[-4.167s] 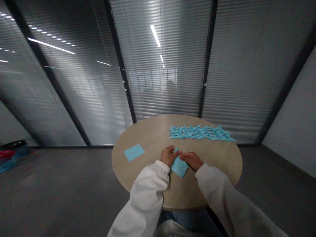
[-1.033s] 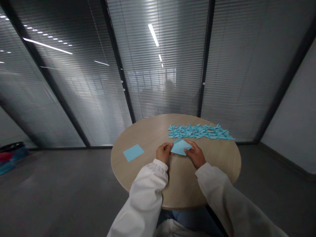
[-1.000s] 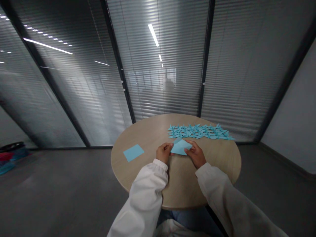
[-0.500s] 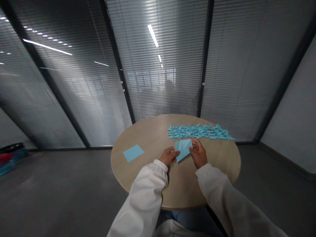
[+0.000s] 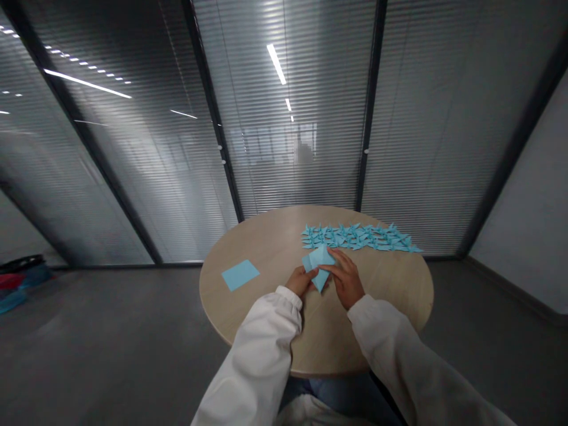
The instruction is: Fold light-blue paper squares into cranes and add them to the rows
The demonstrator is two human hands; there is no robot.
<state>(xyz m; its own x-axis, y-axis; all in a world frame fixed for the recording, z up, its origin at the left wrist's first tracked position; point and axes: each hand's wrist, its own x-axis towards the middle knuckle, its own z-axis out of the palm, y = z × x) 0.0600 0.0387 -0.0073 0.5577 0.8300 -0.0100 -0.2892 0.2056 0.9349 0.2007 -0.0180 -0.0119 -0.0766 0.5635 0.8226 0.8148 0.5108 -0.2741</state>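
Between my hands is a partly folded sheet of light blue origami paper (image 5: 320,258), held above the table with one corner pointing down toward me. My left hand (image 5: 302,280) pinches its left side, thumb on top and fingers underneath. On the right edge, my right hand (image 5: 346,277) grips the paper with thumb and fingers, bending a flap inward. Behind the hands lie several rows of folded blue paper cranes (image 5: 355,236). To the left, a flat blue paper sheet (image 5: 240,275) rests on the table.
The round wooden table (image 5: 266,236) stands in front of me, its far edge near a glass partition with blinds (image 5: 293,177). On the floor at far left are a black-rimmed bin and red and blue items (image 5: 22,278).
My right hand has moved left and brought the right part of the paper inward, so the paper looks narrower and more pointed. My left hand stays in nearly the same place.
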